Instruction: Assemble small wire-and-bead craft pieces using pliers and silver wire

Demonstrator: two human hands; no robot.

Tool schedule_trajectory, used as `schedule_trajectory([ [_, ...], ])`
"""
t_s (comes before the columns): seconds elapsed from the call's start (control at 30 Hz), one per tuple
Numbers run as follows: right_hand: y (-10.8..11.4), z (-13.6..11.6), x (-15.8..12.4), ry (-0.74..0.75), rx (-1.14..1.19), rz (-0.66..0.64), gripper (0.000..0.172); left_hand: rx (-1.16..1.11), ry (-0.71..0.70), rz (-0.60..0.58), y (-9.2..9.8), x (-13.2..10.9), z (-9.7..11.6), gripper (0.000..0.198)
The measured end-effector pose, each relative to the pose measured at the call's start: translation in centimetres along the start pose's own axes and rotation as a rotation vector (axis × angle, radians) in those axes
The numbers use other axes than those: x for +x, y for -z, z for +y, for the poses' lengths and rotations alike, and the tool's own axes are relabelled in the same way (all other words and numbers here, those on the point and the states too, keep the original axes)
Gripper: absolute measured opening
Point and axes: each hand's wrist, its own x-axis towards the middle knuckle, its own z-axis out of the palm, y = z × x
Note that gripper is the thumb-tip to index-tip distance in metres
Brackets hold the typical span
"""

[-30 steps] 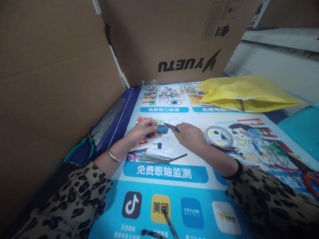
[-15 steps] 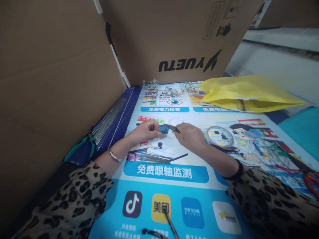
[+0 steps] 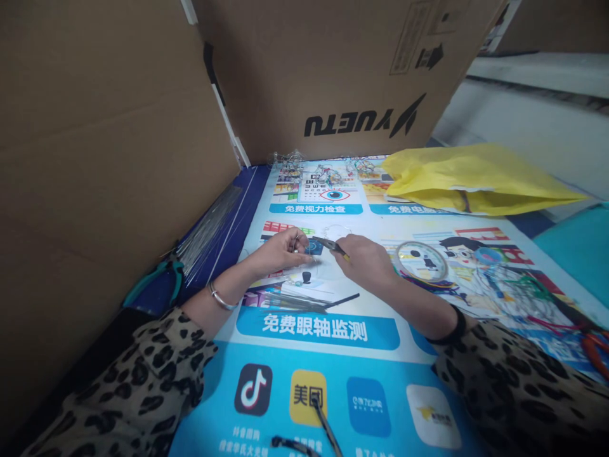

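In the head view my right hand (image 3: 364, 257) is closed round a pair of pliers (image 3: 327, 243) with dark jaws and a bit of yellow at the handle, pointing left. Just left of the tips, my left hand (image 3: 280, 251) pinches a fine wire; its fingers are curled and a small pale bead shows by them. Below the hands a strand of small pale beads (image 3: 295, 283) curves; whether it joins the pinched wire I cannot tell. Several cut straight wires (image 3: 295, 301) lie on the printed sheet nearer to me. The jaws seem apart from my left fingers.
Cardboard walls (image 3: 304, 76) stand at the left and back. Teal-handled pliers (image 3: 157, 285) and long wires (image 3: 209, 222) lie at the left. A tape roll (image 3: 398, 260), tangled wires (image 3: 518, 292), a yellow bag (image 3: 476, 171) and a red-handled tool (image 3: 594, 352) are to the right.
My left fingers have opened up slightly, and a small bead and wire now show between them. The pliers in my right hand have barely moved.
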Motion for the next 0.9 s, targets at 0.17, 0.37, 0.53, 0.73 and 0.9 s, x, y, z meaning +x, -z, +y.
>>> schedule_trajectory([
  [0.17,-0.01,0.03,0.00,0.004,0.003,0.002,0.021,0.089,-0.015,0.013,0.23,-0.01,-0.28,0.027],
  [0.37,0.10,-0.02,-0.01,-0.001,-0.008,-0.012,0.021,0.029,-0.036,-0.006,0.22,0.03,-0.62,0.028],
  [0.53,0.14,-0.11,-0.01,0.003,-0.018,-0.015,0.021,0.028,-0.038,-0.014,0.15,0.03,-0.55,0.027],
  [0.73,0.08,-0.04,0.00,0.010,-0.018,-0.007,0.020,0.021,0.019,-0.027,0.15,-0.11,-0.24,0.023],
  [0.9,0.07,-0.05,0.03,0.004,-0.021,-0.013,0.020,0.040,0.049,0.008,0.12,-0.12,-0.38,0.021],
])
